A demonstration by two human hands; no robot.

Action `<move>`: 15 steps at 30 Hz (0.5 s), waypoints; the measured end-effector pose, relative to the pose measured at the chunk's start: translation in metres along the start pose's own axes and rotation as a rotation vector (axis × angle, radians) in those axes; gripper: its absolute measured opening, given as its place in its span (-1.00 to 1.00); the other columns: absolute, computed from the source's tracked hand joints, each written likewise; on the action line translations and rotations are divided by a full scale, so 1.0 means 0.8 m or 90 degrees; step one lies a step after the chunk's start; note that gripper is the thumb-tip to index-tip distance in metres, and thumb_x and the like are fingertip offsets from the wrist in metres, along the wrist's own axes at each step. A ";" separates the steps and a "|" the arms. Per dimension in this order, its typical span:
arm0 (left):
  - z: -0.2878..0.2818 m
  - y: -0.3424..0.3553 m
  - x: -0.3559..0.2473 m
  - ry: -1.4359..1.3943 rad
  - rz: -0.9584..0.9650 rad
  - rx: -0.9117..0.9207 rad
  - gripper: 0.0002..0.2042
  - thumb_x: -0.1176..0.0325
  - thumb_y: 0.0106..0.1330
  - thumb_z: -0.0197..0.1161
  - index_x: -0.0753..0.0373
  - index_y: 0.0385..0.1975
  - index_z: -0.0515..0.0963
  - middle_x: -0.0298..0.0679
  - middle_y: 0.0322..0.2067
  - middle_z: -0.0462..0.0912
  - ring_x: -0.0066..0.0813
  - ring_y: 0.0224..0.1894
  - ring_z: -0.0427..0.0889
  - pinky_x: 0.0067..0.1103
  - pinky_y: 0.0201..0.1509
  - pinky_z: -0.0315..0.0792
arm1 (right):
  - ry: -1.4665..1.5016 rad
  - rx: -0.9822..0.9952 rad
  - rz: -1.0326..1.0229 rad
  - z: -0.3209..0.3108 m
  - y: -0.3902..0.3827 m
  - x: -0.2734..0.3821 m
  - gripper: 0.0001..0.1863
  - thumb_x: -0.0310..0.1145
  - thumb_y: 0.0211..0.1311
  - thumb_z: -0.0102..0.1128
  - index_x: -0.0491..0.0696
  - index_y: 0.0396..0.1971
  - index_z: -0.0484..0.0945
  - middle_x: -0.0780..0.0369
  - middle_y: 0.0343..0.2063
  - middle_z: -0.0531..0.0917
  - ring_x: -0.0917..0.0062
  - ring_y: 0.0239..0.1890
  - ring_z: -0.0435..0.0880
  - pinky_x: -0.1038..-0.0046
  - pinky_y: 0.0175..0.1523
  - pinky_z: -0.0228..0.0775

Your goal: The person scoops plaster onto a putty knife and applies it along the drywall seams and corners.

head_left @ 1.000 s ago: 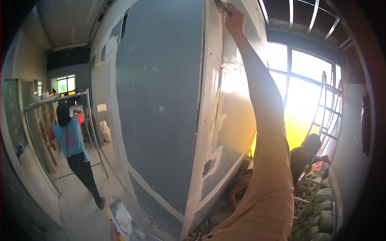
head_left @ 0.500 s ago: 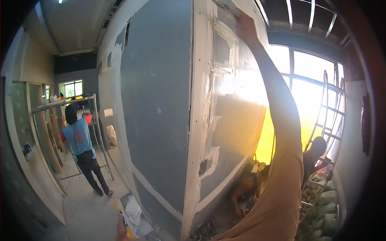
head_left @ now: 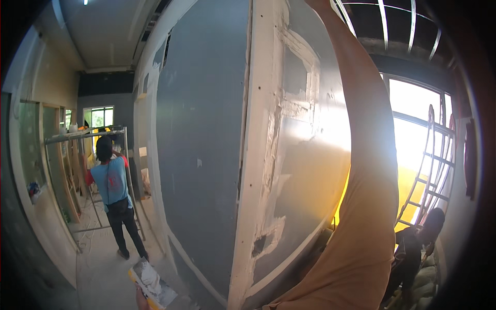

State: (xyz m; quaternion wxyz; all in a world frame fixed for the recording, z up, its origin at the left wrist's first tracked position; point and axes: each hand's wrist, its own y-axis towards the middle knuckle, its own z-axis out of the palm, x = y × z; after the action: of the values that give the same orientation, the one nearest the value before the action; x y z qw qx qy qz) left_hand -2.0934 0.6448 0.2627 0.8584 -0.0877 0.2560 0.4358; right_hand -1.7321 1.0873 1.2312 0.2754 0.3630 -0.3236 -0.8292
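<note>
At the lower left, my left hand (head_left: pixel 141 298) grips a wide putty knife (head_left: pixel 164 294) by its yellow back edge. A thick heap of white putty (head_left: pixel 151 279) lies on its flat blade. My right arm (head_left: pixel 367 103) reaches high along the right face of the corner wall, and the right hand (head_left: pixel 318 4) is cut off by the top edge, so its fingers and anything in them are hidden. The grey board wall (head_left: pixel 201 129) carries a pale, filled corner strip (head_left: pixel 253 129). Rough white putty outlines a rectangular patch (head_left: pixel 297 75) below the hand.
On the left a person in a blue shirt (head_left: pixel 112 181) stands by a metal scaffold (head_left: pixel 85 135). At right a second person (head_left: pixel 413 253) crouches under a ladder (head_left: pixel 423 170), near stacked sacks (head_left: pixel 424 281). A bright window (head_left: pixel 413 103) stands behind the ladder.
My right hand has gone up, mostly out of the picture, with the flat blade it held. The putty knife in my left hand sits lower and further left. The person at right has shifted lower.
</note>
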 end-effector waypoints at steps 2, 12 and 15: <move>0.016 0.027 -0.010 -0.010 0.000 0.014 -0.49 -0.05 0.57 -0.19 0.18 0.29 0.34 -0.16 0.11 0.58 -0.16 0.10 0.59 -0.23 0.23 0.45 | -0.009 -0.026 -0.025 0.036 0.028 -0.029 -0.52 -0.51 0.20 0.01 -0.13 0.16 0.50 -0.17 0.01 0.59 -0.07 0.08 0.55 0.11 0.23 0.38; 0.059 0.126 -0.074 0.012 -0.067 0.032 -0.46 -0.08 0.58 -0.26 0.16 0.32 0.33 -0.19 0.14 0.56 -0.16 0.13 0.57 -0.25 0.25 0.43 | -0.058 -0.014 0.070 0.148 0.096 -0.020 -0.61 -0.36 0.23 0.15 -0.12 0.05 0.59 -0.10 -0.07 0.66 -0.03 0.01 0.61 0.15 0.14 0.44; 0.051 0.148 -0.083 0.016 -0.089 0.042 -0.46 -0.08 0.58 -0.27 0.17 0.32 0.32 -0.20 0.14 0.56 -0.16 0.13 0.57 -0.26 0.26 0.43 | -0.036 -0.050 0.044 0.159 0.105 0.000 -0.65 -0.35 0.20 0.19 -0.08 -0.01 0.63 -0.09 -0.17 0.69 0.01 -0.06 0.65 0.17 0.06 0.47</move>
State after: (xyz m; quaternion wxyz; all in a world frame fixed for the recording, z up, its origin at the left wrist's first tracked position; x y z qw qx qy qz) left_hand -2.2053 0.6850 0.3405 0.8859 -0.0820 0.2742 0.3650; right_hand -1.8125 1.0765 1.3602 0.3085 0.3169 -0.3105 -0.8414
